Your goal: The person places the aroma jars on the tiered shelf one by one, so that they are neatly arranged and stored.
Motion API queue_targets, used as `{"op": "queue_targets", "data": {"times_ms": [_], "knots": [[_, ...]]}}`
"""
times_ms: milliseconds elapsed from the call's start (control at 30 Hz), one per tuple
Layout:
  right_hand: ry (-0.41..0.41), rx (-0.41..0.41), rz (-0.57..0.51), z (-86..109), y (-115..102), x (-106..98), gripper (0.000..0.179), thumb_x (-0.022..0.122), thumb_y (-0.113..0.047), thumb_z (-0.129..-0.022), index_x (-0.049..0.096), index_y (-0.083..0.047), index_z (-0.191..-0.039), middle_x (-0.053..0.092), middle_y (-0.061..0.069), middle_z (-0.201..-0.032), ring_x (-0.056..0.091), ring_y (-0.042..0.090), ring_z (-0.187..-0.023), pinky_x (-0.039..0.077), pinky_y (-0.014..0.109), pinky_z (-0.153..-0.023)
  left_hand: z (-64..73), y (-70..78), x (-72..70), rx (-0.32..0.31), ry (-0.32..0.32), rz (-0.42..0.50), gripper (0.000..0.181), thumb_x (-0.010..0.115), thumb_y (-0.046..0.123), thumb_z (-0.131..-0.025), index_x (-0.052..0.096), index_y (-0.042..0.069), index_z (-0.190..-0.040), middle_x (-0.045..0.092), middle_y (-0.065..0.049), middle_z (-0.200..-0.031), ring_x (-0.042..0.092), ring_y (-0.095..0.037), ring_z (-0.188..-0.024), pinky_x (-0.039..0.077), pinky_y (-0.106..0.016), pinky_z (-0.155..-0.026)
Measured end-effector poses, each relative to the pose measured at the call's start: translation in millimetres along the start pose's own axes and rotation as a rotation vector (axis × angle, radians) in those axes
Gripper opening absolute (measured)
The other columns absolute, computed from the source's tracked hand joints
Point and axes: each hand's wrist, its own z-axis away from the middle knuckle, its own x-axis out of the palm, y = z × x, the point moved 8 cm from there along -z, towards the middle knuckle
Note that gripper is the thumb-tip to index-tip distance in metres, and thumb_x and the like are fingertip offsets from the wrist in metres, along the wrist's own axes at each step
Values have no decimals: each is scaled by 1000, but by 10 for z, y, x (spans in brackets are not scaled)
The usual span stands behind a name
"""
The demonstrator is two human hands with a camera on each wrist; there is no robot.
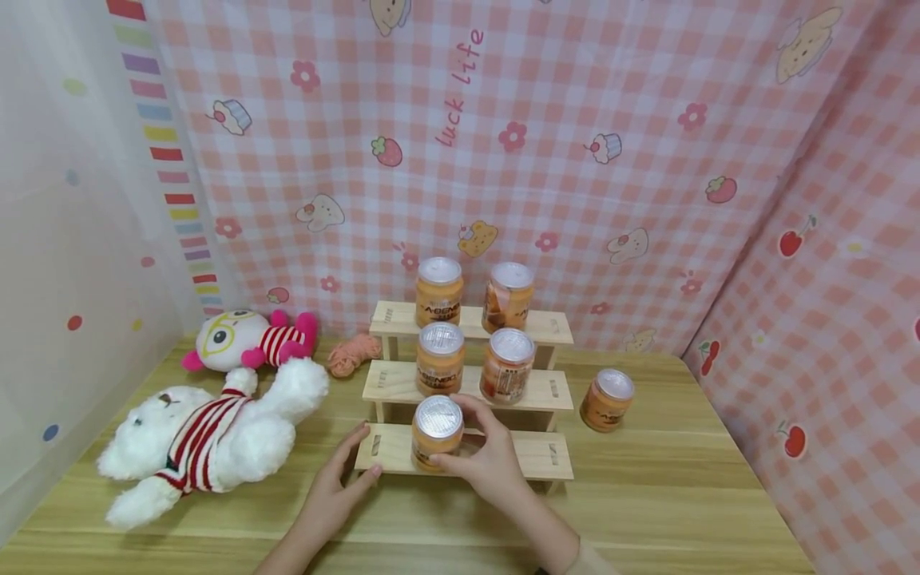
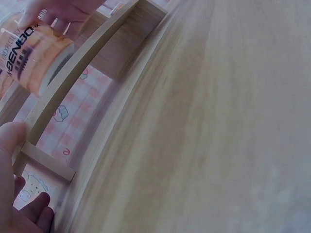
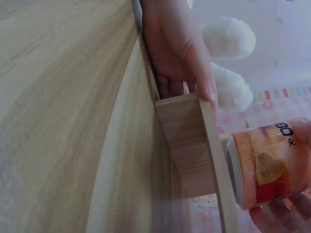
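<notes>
My right hand (image 1: pixel 497 457) holds an orange-labelled can (image 1: pixel 437 438) with a silver lid, thumb in front and fingers behind. This can is at the bottom step of a three-step wooden display rack (image 1: pixel 528 453); part of its underside shows in the left wrist view, and whether it touches the board I cannot tell. With my left hand (image 1: pixel 332 485) I grip the left end of that step, the thumb (image 2: pixel 12 136) on its front edge. Two like cans stand on the middle step, a left one (image 1: pixel 440 361) and a right one (image 1: pixel 507 367).
On the top step are two more cans, one left (image 1: pixel 439 294) and one right (image 1: pixel 508 299). Another can (image 1: pixel 607 402) stands on the table right of the rack. A white plush bear (image 1: pixel 208 447), a pink plush toy (image 1: pixel 251 339) and pink yarn (image 1: pixel 354 354) lie at the left.
</notes>
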Motion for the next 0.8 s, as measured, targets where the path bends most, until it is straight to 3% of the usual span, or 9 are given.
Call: {"op": "queue_targets", "data": {"times_ms": [200,433,633,800], "knots": [[3,13,11,25,-201,16,72,85,5,-64,52,0,-129,59,12,-119,56,27,-105,54,41,-84,4,-5,3,2,2,10,61,70,21,-89,43,7,-142,33,-17,-150,30,-33,-135,22,-11,-101],[9,21,21,14,-211,29,72,85,4,-66,52,0,-131,59,12,-117,56,26,-106,54,39,-84,9,-2,4,-3,-6,4,61,69,23,-90,42,10,-143,32,-15,-151,29,-33,-136,24,-32,-107],[-1,24,16,23,-182,38,74,85,2,-67,50,-1,-133,58,11,-118,56,26,-106,53,39,-86,15,17,-1,-4,-7,14,61,69,24,-90,42,10,-143,32,-15,-151,29,-33,-136,23,-25,-106],[-25,35,15,36,-188,41,76,83,2,-69,47,-1,-136,56,12,-120,54,27,-109,50,40,-90,16,43,-2,6,-5,-1,60,69,22,-90,42,10,-143,33,-15,-151,30,-33,-136,25,-43,-108]]}}
